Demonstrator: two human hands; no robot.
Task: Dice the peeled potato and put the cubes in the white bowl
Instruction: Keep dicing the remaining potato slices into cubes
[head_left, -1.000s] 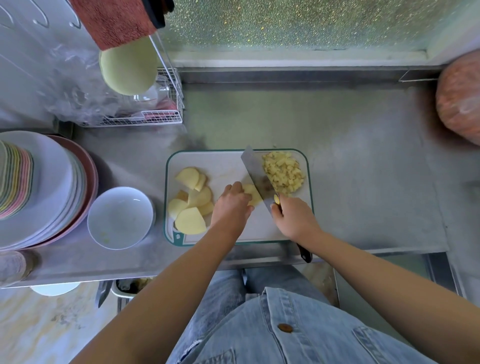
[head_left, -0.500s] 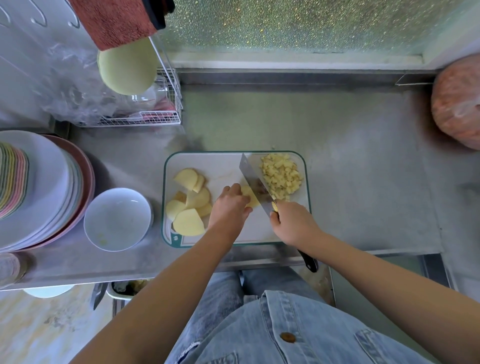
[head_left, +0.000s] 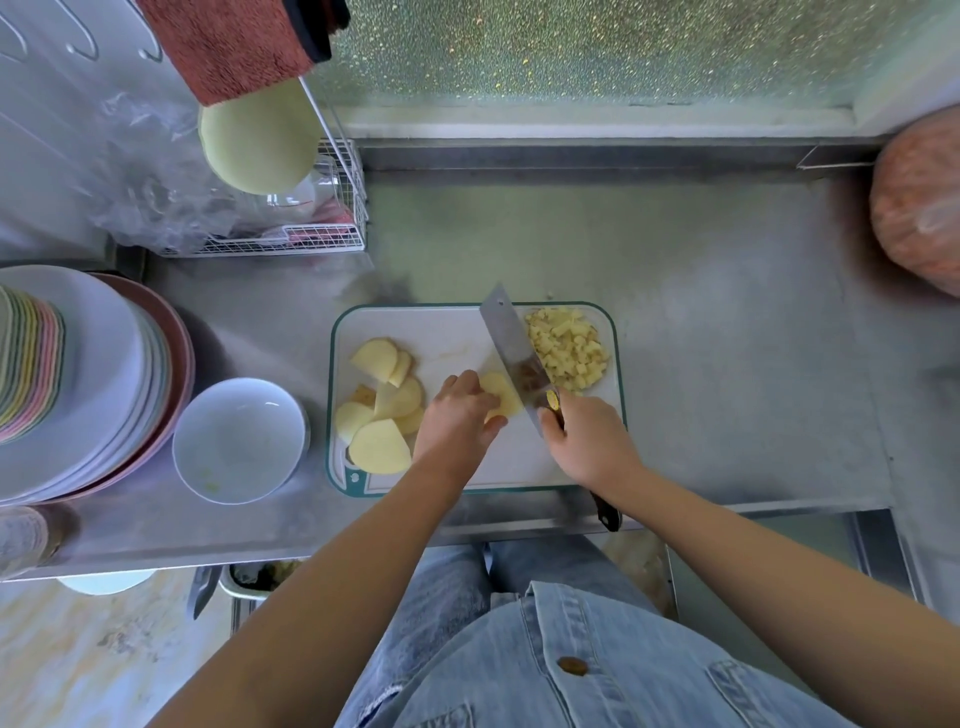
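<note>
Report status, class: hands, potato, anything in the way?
Left hand holds a potato slice; right hand grips the cleaver. Diced pile on cutting board, white bowl without cubes. Uncut slices lie bowl-side.

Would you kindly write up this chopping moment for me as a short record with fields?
left hand: holds down the pale yellow potato piece
right hand: grips the black-handled steel cleaver, blade at the piece's right edge
board: white green-rimmed cutting board on the steel counter
diced: heap of small potato cubes in the board's far right corner
uncut: flat potato slices on the board's left side
bowl: round white bowl, left of the board, no cubes inside
</note>
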